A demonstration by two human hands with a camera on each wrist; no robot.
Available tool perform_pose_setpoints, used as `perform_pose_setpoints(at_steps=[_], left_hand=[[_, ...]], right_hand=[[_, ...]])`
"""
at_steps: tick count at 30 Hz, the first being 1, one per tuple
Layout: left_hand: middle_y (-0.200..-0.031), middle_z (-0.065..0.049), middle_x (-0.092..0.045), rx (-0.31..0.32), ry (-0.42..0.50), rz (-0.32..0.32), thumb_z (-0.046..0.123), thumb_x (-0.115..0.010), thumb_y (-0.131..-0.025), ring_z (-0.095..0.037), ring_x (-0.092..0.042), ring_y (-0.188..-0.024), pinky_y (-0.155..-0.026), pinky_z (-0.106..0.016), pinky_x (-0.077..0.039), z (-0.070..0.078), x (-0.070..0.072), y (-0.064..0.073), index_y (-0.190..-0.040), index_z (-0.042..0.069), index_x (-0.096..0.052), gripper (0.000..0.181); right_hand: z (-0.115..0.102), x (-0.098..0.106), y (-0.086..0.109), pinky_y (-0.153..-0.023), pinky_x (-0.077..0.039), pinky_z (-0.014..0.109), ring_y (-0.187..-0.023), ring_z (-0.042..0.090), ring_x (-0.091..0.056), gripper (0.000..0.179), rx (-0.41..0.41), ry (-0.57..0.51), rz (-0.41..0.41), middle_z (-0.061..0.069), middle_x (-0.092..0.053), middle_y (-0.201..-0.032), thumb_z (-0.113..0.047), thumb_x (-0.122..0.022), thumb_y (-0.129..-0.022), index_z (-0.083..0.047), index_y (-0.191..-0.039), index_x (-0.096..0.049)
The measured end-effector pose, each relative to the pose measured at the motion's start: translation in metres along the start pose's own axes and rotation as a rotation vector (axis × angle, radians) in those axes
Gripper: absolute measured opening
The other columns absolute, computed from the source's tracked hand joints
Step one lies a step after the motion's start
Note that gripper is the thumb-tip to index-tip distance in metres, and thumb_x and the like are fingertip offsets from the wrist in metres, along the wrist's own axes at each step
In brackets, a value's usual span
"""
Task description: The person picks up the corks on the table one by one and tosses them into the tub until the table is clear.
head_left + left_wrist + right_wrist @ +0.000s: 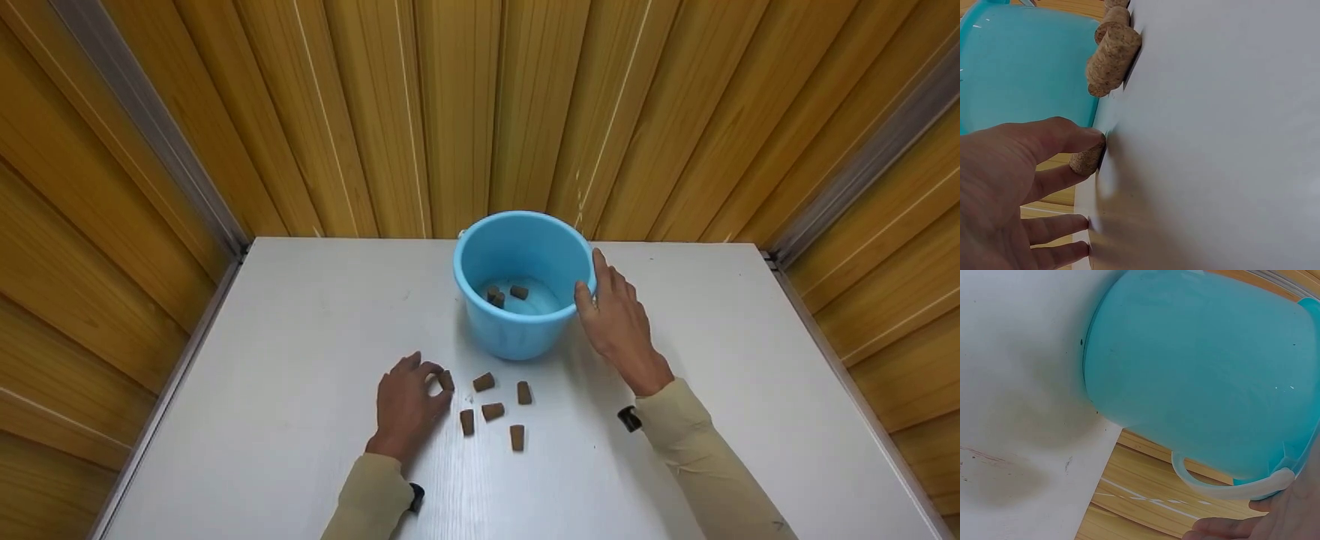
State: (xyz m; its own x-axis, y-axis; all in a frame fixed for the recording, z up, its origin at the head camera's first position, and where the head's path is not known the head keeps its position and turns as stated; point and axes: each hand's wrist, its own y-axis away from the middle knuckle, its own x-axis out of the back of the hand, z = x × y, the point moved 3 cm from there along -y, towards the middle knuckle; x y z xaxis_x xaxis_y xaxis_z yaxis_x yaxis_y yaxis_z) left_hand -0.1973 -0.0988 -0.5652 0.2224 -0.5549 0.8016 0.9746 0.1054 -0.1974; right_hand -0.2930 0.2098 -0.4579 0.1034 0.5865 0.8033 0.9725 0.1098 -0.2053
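Blue and upright, the bucket (510,337) stands on the table (315,337), ahead and to the right of the left hand (409,405). That hand pinches one cork (447,381) between thumb and index finger, the other visible fingers extended beside it. The pinched cork is low, close to the tabletop; whether it touches cannot be told. Five loose corks (493,411) lie just to the right of the pinch, apart from one another. At least three more corks (519,292) rest on the bucket's floor. The right hand (619,319) is set at the rim on the bucket's far side from the pinch, fingers straight and thumb spread, near the handle (1230,486); how firmly it bears cannot be told.

The step in hand appears to be the pick-up of a single cork for the bucket. The next move seems to call for a secure pinch, a lift above the near rim, and a shift forward and rightward from the grip, with the bucket kept steady.
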Motion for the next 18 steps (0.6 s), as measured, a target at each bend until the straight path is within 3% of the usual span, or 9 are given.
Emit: perform_pose_setpoints(at_steps=[18], left_hand=[[-0.139, -0.025, -0.065, -0.022, 0.049, 0.02, 0.021, -0.08, -0.09, -0.046, -0.056, -0.135, -0.11, -0.065, -0.042, -0.0005, 0.0017, 0.0011, -0.103, 0.009, -0.082, 0.018]], right_hand=[[0.0007, -0.0014, 0.0008, -0.105, -0.04, 0.071, -0.14, 0.05, -0.04, 0.074, -0.008, -0.007, 0.003, 0.028, -0.039, -0.158, -0.046, -0.035, -0.111, -0.01, -0.171, -0.011]])
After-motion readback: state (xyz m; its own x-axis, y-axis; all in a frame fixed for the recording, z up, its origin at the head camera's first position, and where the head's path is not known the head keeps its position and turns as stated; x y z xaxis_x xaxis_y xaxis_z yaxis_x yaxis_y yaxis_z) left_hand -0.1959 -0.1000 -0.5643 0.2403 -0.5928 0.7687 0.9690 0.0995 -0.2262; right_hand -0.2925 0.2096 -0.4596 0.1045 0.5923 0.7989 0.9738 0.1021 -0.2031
